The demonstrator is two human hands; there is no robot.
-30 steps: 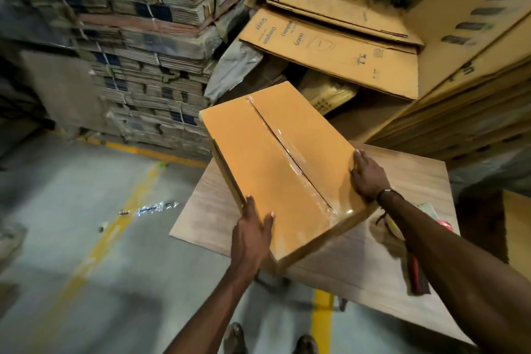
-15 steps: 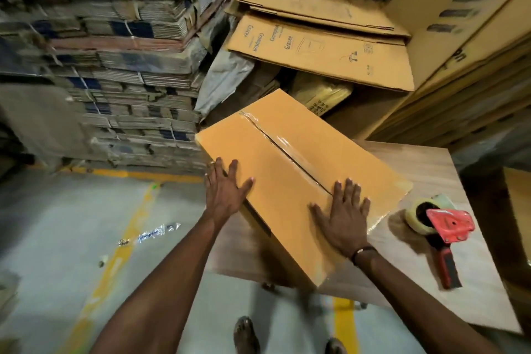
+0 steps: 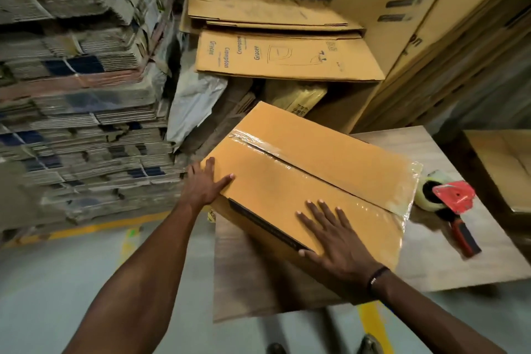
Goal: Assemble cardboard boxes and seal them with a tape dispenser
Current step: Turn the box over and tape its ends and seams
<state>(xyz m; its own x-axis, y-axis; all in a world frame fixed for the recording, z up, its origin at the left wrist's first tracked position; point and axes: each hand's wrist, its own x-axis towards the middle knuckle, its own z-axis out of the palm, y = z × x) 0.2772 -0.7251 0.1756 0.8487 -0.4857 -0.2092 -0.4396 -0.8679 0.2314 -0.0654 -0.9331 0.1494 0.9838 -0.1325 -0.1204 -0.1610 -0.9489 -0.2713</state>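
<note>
A brown cardboard box (image 3: 330, 164) lies on a small wooden table (image 3: 448, 256), its top seam covered by clear tape. My left hand (image 3: 205, 184) lies flat with spread fingers on the box's near-left corner. On the near right part of the top, my right hand (image 3: 333, 236) presses flat, thumb at the box's edge. A red tape dispenser (image 3: 451, 207) with a roll of clear tape lies on the table to the right of the box, apart from both hands.
Flattened printed cartons (image 3: 284, 57) lie behind the table. Tall stacks of flat cardboard (image 3: 80, 89) rise on the left and large cartons (image 3: 448, 26) on the right. A grey floor with yellow lines (image 3: 86, 227) lies below. My shoes show at the bottom edge.
The box has turned clockwise on the table. My left hand moved from its near side to the left corner, and my right hand slid from the right edge onto the top.
</note>
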